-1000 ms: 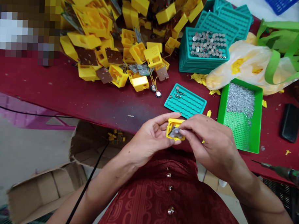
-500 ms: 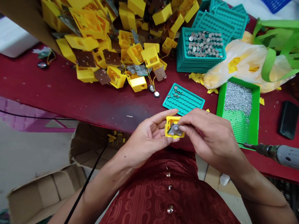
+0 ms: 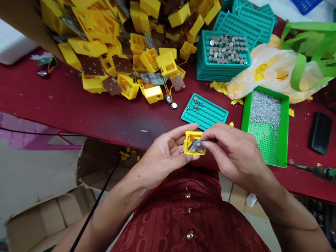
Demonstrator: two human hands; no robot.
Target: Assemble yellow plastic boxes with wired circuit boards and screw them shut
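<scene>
My left hand (image 3: 164, 157) grips a small yellow plastic housing (image 3: 190, 138) at the near edge of the red table (image 3: 83, 108). Fingers of my right hand (image 3: 233, 154) are pinched on a small grey circuit board (image 3: 196, 146) that sits tilted in the housing's open side. Just beyond the hands lies a teal ridged tray (image 3: 205, 112) with a few small metal parts at its far end.
A heap of yellow housings and brown boards (image 3: 124, 40) covers the far left. A stack of teal trays (image 3: 228, 54) holds round metal discs. A green tray of screws (image 3: 265, 125) is at right, with a black phone (image 3: 320, 132), an electric screwdriver (image 3: 320, 171), and cardboard boxes (image 3: 46, 217) below.
Both hands stay on the housing and board with only slight shifts. The electric screwdriver at the right swung into view and then drew back toward the right edge.
</scene>
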